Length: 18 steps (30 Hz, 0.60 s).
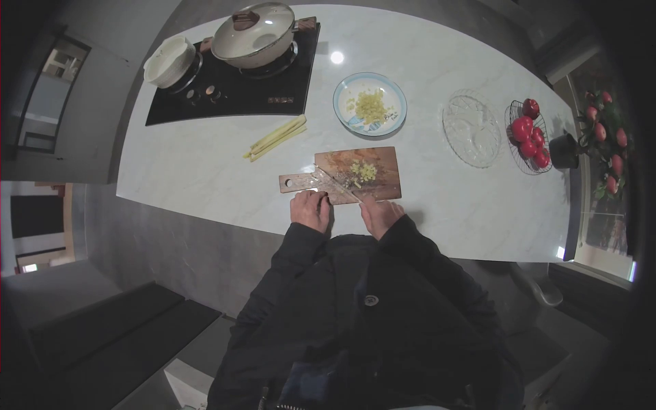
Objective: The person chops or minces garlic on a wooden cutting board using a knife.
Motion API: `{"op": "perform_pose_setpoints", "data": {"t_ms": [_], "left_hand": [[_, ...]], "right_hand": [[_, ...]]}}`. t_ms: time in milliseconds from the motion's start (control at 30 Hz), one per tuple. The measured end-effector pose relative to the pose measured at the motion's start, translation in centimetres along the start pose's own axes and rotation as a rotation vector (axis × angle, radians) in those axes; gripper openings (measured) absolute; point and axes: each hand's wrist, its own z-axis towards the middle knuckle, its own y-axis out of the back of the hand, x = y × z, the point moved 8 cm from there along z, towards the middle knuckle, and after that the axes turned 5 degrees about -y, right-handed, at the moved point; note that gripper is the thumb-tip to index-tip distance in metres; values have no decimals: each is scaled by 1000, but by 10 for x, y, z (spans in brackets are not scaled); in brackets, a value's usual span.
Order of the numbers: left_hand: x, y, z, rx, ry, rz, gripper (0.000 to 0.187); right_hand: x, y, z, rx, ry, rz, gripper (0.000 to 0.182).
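A wooden cutting board [386, 167] with a holed handle lies near the front edge of the counter. Chopped pale yellow pieces [364, 171] sit on its upper middle. My right hand [380, 214] is closed around the handle of a knife [337, 183], whose blade points up and left across the board. At the board's lower left edge rests my left hand [310, 209], fingers curled; whether they hold anything is hidden. Behind the board stands a blue-rimmed plate [347, 89] with more chopped yellow pieces [371, 107].
Long yellow stalks [275, 139] lie left of the plate. A black stovetop [232, 102] carries a lidded pan [254, 37] and a white pot [169, 62]. To the right are a clear glass dish [471, 128], a wire basket of red fruit [527, 139] and a potted plant [564, 151].
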Motion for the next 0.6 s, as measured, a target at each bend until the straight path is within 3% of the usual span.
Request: {"op": "perform_pose_setpoints", "data": {"t_ms": [200, 300, 400, 500, 600], "left_hand": [[17, 17, 4, -117, 71, 82, 24], [19, 8, 11, -39, 63, 144, 29], [9, 1, 17, -3, -20, 41, 30], [22, 8, 15, -113, 70, -144, 27], [40, 31, 10, -326, 159, -185, 22]], "right_hand": [[-10, -13, 8, 156, -141, 66, 19], [-24, -14, 8, 49, -131, 90, 21], [-27, -13, 7, 77, -137, 68, 17], [-13, -4, 8, -29, -47, 99, 13], [-4, -7, 12, 95, -103, 160, 22]]}}
